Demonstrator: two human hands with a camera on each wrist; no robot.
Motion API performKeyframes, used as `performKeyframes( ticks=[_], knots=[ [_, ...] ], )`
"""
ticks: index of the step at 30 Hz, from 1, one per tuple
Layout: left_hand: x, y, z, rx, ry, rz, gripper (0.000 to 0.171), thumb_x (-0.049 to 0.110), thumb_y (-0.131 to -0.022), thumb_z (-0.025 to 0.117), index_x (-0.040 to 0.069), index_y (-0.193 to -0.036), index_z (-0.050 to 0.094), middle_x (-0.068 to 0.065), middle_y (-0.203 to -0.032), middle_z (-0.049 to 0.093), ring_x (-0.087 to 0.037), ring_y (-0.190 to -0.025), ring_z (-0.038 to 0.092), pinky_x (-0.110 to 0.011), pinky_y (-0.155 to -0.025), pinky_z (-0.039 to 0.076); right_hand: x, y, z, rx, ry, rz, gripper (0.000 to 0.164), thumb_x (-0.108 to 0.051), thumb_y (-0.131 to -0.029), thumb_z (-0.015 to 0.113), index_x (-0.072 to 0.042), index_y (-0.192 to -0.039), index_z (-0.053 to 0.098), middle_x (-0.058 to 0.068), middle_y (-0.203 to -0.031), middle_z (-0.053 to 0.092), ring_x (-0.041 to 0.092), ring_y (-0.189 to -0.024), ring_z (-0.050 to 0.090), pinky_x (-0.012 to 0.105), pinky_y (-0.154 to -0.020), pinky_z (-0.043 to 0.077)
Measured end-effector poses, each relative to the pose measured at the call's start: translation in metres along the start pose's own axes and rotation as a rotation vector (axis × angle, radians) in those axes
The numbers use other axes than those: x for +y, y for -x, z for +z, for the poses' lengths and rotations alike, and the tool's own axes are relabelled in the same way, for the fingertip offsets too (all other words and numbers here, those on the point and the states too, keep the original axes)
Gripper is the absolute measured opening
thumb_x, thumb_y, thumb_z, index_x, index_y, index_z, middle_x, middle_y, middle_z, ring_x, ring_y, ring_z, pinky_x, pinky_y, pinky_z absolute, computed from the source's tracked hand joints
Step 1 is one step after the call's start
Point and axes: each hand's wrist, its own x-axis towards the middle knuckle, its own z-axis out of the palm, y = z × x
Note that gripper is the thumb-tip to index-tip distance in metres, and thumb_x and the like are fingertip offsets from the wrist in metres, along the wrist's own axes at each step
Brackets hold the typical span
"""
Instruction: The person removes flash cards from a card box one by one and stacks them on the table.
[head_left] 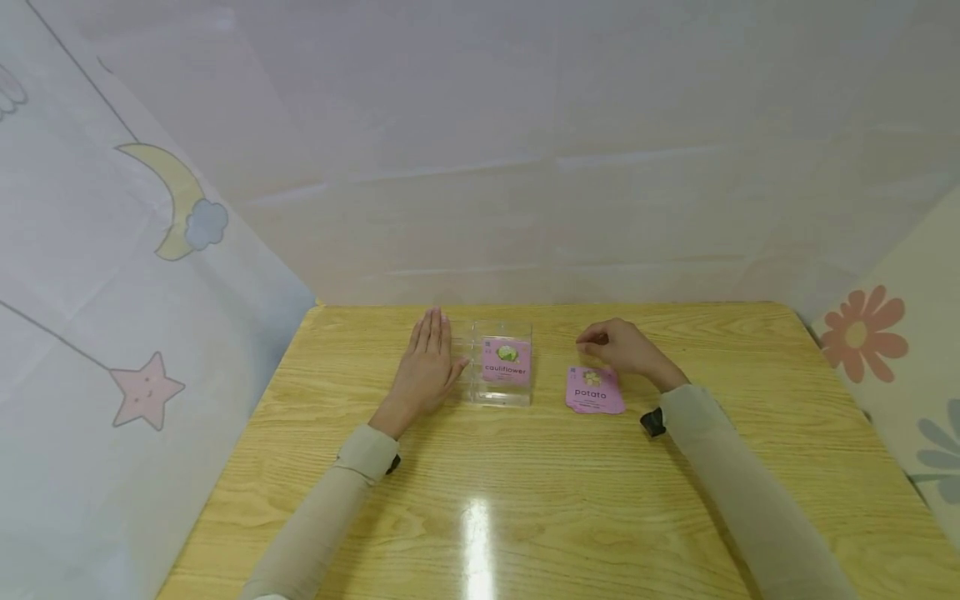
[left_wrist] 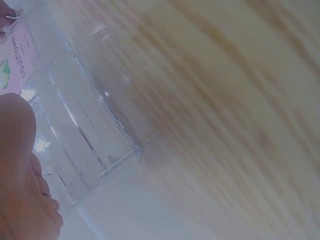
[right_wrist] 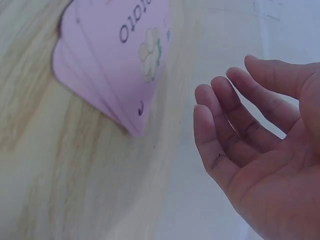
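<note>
A clear plastic case [head_left: 502, 400] lies opened out on the table, its right half holding a pink card printed "cauliflower" [head_left: 506, 367]. My left hand [head_left: 427, 367] is laid flat over the left half, fingers straight and together, thumb reaching toward the middle. The left wrist view shows the transparent half [left_wrist: 95, 135] beside that thumb. To the right of the case sits a small stack of pink cards [head_left: 595, 396], slightly fanned, with "potato" on top. Just beyond the stack is my right hand [head_left: 626, 346], its fingers loosely bent with nothing in them in the right wrist view.
The wooden table [head_left: 540, 483] extends toward me, with a light glare near its middle. A pale printed sheet [head_left: 555, 167] stands behind its far edge and along both sides. Dark straps with small devices [head_left: 652, 422] sit at the wrists.
</note>
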Motion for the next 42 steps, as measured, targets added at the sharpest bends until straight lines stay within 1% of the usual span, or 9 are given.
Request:
performKeyframes(
  ticks=[3,7,12,16,21,23,30,35,42],
  knots=[
    [0.000,0.000,0.000,-0.003,0.000,-0.002,0.082,0.049,-0.114,0.032,-0.009,-0.164,0.002,-0.032,-0.174,0.007,-0.041,-0.165,0.002,-0.051,-0.136,0.010,-0.007,0.002,0.000,0.021,-0.002,-0.015,0.032,-0.021,-0.107,0.060,0.000,-0.128,0.073,0.017,-0.124,0.075,0.035,-0.115,0.070,0.055,-0.099,0.057],
    [0.000,0.000,0.000,0.013,-0.013,0.000,0.082,0.049,-0.114,0.033,-0.010,-0.164,0.008,-0.032,-0.174,0.009,-0.042,-0.165,0.004,-0.051,-0.136,0.012,-0.016,0.003,-0.001,0.075,-0.011,-0.042,0.029,-0.022,-0.108,0.061,-0.003,-0.126,0.074,0.016,-0.123,0.076,0.035,-0.115,0.070,0.057,-0.101,0.057],
    [0.000,0.000,-0.002,0.018,-0.007,0.000,0.081,0.048,-0.114,0.034,-0.011,-0.164,0.011,-0.032,-0.174,0.007,-0.041,-0.165,0.003,-0.052,-0.136,0.012,-0.029,0.004,-0.004,0.121,-0.012,-0.074,0.027,-0.023,-0.108,0.061,-0.005,-0.123,0.075,0.017,-0.121,0.076,0.036,-0.113,0.071,0.056,-0.101,0.057],
    [0.000,0.000,-0.002,0.019,0.001,-0.004,0.080,0.046,-0.114,0.037,-0.011,-0.164,0.013,-0.032,-0.174,0.009,-0.042,-0.165,0.005,-0.052,-0.136,0.013,-0.038,0.005,-0.004,0.135,-0.020,-0.086,0.027,-0.022,-0.108,0.062,-0.005,-0.124,0.075,0.017,-0.121,0.076,0.035,-0.112,0.071,0.055,-0.101,0.058],
    [0.000,0.000,-0.003,0.018,-0.008,0.000,0.081,0.046,-0.114,0.037,-0.011,-0.164,0.010,-0.032,-0.173,0.012,-0.042,-0.165,0.006,-0.052,-0.136,0.014,-0.045,0.005,-0.002,0.155,-0.036,-0.095,0.027,-0.023,-0.107,0.063,-0.005,-0.121,0.076,0.016,-0.118,0.077,0.033,-0.109,0.072,0.054,-0.099,0.059],
    [0.000,0.000,-0.003,0.014,-0.009,0.001,0.081,0.046,-0.114,0.036,-0.011,-0.164,0.008,-0.032,-0.173,0.010,-0.042,-0.165,0.005,-0.052,-0.136,0.013,-0.048,0.006,-0.001,0.164,-0.039,-0.106,0.026,-0.023,-0.107,0.064,-0.005,-0.120,0.077,0.016,-0.116,0.077,0.033,-0.108,0.073,0.053,-0.098,0.059],
    [0.001,0.000,-0.003,0.023,-0.015,0.005,0.080,0.047,-0.114,0.035,-0.012,-0.163,0.015,-0.033,-0.173,0.012,-0.043,-0.165,0.008,-0.053,-0.136,0.015,-0.061,0.009,0.003,0.197,-0.048,-0.128,0.023,-0.022,-0.106,0.064,-0.008,-0.118,0.077,0.014,-0.117,0.078,0.032,-0.104,0.074,0.051,-0.093,0.062],
    [0.001,0.000,-0.003,0.025,-0.013,0.005,0.079,0.048,-0.114,0.035,-0.012,-0.163,0.017,-0.033,-0.173,0.012,-0.043,-0.165,0.008,-0.053,-0.136,0.015,-0.067,0.011,0.006,0.204,-0.045,-0.139,0.024,-0.019,-0.106,0.064,-0.005,-0.122,0.075,0.015,-0.120,0.076,0.033,-0.107,0.074,0.051,-0.095,0.062],
    [0.001,0.001,-0.001,0.022,0.008,0.002,0.080,0.047,-0.114,0.035,-0.012,-0.164,0.012,-0.033,-0.173,0.011,-0.043,-0.165,0.007,-0.053,-0.136,0.014,-0.077,0.017,0.009,0.200,-0.042,-0.146,0.028,-0.021,-0.107,0.063,-0.003,-0.127,0.072,0.014,-0.119,0.077,0.030,-0.109,0.072,0.049,-0.095,0.061]
  ],
)
